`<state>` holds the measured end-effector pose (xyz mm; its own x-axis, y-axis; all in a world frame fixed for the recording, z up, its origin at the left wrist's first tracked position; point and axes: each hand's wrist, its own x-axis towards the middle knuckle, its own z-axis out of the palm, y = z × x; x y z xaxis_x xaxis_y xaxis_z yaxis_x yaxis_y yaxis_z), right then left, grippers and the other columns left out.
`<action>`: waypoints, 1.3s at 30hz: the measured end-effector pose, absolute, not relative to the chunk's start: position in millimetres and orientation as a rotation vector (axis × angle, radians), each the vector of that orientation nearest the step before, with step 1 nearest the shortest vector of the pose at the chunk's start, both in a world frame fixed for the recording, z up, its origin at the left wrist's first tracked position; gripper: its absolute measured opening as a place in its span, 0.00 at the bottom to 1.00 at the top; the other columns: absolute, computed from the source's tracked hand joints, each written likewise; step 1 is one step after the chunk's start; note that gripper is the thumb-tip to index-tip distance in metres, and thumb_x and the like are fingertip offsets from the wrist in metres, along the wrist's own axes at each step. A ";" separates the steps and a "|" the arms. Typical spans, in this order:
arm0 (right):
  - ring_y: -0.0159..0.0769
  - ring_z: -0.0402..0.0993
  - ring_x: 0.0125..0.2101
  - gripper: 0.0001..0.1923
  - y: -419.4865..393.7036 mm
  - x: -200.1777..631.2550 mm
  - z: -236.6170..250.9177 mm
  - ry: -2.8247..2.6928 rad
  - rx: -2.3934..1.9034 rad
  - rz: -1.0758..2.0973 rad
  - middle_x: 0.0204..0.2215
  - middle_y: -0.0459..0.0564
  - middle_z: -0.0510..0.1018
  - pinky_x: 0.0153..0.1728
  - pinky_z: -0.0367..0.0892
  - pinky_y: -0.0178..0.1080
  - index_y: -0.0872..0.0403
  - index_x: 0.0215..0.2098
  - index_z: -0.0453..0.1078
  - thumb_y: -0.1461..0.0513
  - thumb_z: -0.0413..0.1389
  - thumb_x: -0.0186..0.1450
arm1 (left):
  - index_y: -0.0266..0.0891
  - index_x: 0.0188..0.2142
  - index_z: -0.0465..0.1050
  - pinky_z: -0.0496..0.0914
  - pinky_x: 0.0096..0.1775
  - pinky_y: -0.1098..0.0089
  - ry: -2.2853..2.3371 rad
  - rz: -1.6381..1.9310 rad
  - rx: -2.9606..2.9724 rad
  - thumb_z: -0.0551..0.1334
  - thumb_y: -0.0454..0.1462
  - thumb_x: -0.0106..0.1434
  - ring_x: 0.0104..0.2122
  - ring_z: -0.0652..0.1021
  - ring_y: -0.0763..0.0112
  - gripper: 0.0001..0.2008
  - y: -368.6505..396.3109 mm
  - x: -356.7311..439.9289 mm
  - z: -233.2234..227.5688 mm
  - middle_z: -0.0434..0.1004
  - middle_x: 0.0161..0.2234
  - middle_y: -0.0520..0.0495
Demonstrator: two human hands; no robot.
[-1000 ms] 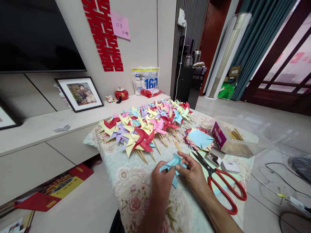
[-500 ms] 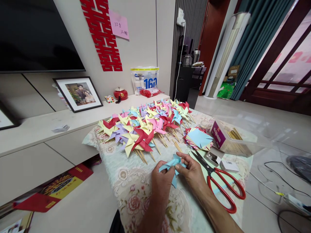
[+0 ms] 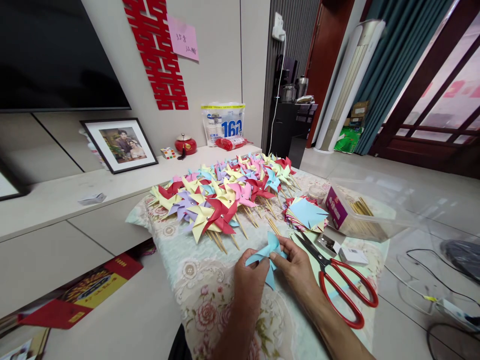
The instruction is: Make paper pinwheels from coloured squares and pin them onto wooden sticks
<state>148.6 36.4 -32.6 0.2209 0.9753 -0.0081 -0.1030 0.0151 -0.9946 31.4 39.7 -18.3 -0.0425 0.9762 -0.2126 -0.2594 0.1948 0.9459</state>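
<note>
Between my two hands is a light blue paper pinwheel (image 3: 273,244), its blades folded in toward the centre. My left hand (image 3: 250,274) is closed on its left side, thumb near the middle. From the right, my right hand (image 3: 296,262) pinches it, with the thumb pressed close to the centre. No stick shows on this pinwheel. Right of my right hand lie scissors with red handles (image 3: 333,270), blades partly apart. A stack of coloured paper squares (image 3: 306,214), light blue on top, rests beyond them. Finished pinwheels (image 3: 221,215) on wooden sticks cover the table's far left.
A clear plastic box (image 3: 369,225) with wooden sticks stands at the table's right. Small boxes sit near the scissors: an open one with metal pieces (image 3: 328,245) and a white one (image 3: 353,256). A flowered cloth (image 3: 202,290) covers the table. Cables (image 3: 420,280) lie on the floor.
The blue pinwheel's upper blade stands more upright and its lower blade shows more openly. Both hands keep nearly the same place and hold.
</note>
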 end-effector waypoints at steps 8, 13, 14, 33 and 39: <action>0.44 0.78 0.35 0.22 36.7 150.4 -31.2 -0.998 -1.230 1.069 0.33 0.49 0.83 0.41 0.71 0.43 0.52 0.47 0.75 0.56 0.67 0.55 | 0.37 0.27 0.70 0.62 0.25 0.75 1.050 1.196 0.767 0.72 0.41 0.47 0.21 0.68 0.75 0.14 41.4 33.1 -30.8 0.72 0.19 0.55; 0.41 0.77 0.36 0.21 35.6 151.2 -29.6 -1.022 -1.182 1.079 0.36 0.49 0.83 0.38 0.71 0.40 0.52 0.48 0.75 0.57 0.65 0.57 | 0.35 0.29 0.75 0.66 0.27 0.73 0.965 1.204 0.773 0.74 0.43 0.48 0.23 0.72 0.72 0.15 43.4 29.3 -38.9 0.74 0.20 0.53; 0.41 0.77 0.35 0.20 35.2 151.0 -28.7 -1.018 -1.173 1.083 0.36 0.49 0.83 0.37 0.71 0.40 0.52 0.48 0.76 0.57 0.65 0.57 | 0.35 0.29 0.75 0.66 0.27 0.73 0.961 1.203 0.763 0.74 0.43 0.48 0.22 0.72 0.72 0.16 43.9 28.8 -39.7 0.75 0.20 0.52; 0.47 0.78 0.43 0.18 76.6 289.9 82.0 -1.498 -1.762 -0.086 0.48 0.58 0.81 0.45 0.69 0.45 0.55 0.50 0.76 0.57 0.55 0.66 | 0.37 0.28 0.72 0.66 0.26 0.74 1.096 1.215 0.759 0.68 0.39 0.47 0.20 0.68 0.75 0.09 46.0 32.2 -36.8 0.71 0.19 0.57; 0.45 0.77 0.30 0.09 122.8 368.6 110.1 -1.501 -2.269 0.043 0.28 0.63 0.83 0.33 0.63 0.42 0.62 0.34 0.80 0.70 0.56 0.60 | 0.36 0.25 0.73 0.65 0.25 0.74 1.143 1.178 0.757 0.67 0.37 0.43 0.20 0.68 0.74 0.09 49.9 35.4 -38.1 0.70 0.17 0.55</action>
